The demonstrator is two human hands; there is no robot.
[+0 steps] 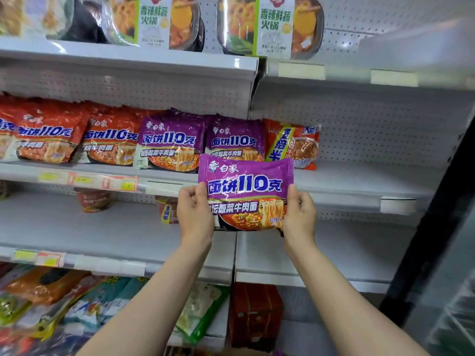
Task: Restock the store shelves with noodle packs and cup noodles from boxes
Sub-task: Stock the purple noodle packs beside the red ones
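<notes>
The purple noodle pack (245, 194) is a flat, pillow-shaped packet of shiny plastic film, with big blue and white characters across the middle and a picture of a bowl of noodles in the lower part. Its top edge is a crimped seal, and the film shows small creases and bright reflections. The left hand (194, 214) pinches the left edge of the pack between thumb and curled fingers, and the right hand (299, 214) grips the right edge in the same way, so the pack is held upright in the air between both hands, facing the camera. Just above and behind the hands stands a row of purple packs (203, 142) of the same kind on a white metal shelf (359, 181), and left of them orange-red packs (77, 134) with the same glossy wrap. Behind the left hand, on the lower shelf, a round red cup noodle (93, 201) stands.
</notes>
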